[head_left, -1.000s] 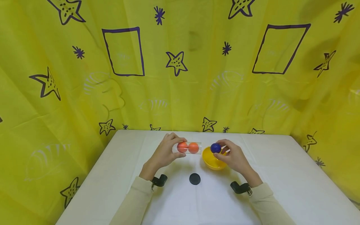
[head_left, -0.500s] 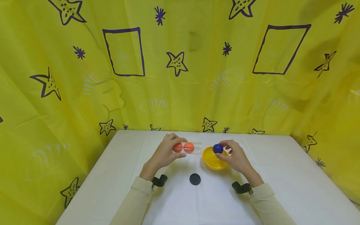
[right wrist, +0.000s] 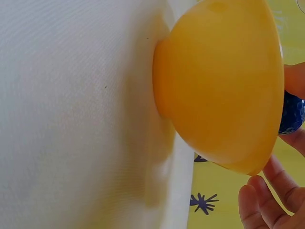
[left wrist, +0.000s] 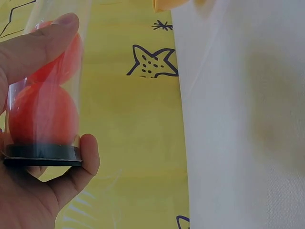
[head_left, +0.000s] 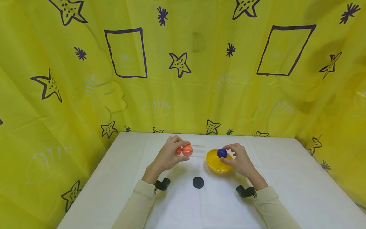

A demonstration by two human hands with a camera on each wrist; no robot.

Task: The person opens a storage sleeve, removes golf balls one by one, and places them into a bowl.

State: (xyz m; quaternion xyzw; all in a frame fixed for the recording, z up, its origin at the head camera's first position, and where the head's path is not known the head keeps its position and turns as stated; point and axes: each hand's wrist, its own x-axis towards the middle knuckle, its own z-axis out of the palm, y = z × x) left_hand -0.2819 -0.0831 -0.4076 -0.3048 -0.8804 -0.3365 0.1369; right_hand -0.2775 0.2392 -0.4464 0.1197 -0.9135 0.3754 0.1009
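My left hand [head_left: 168, 152] grips a clear tube [head_left: 199, 151] held sideways above the table, its uncovered end toward the bowl. Two orange balls [left wrist: 44, 114] lie inside it, against a black cap [left wrist: 43, 153] at the hand end. In the head view the fingers partly cover the farther ball. My right hand [head_left: 237, 159] pinches a dark blue dimpled ball [head_left: 221, 153] between thumb and fingers, over the yellow bowl [head_left: 214, 165]. In the right wrist view the bowl [right wrist: 224, 86] hides part of that ball, and some fingertips sit right at its rim.
A black round disc [head_left: 198, 182] lies flat on the white table [head_left: 177, 203], in front of the bowl. Behind the table hangs a yellow curtain [head_left: 160, 89] with dark stars. Each wrist wears a black camera mount [head_left: 162, 183].
The two orange balls have slid left along the tube toward the capped end. My right hand has shifted slightly right and down with the blue ball. My left hand has stayed put.
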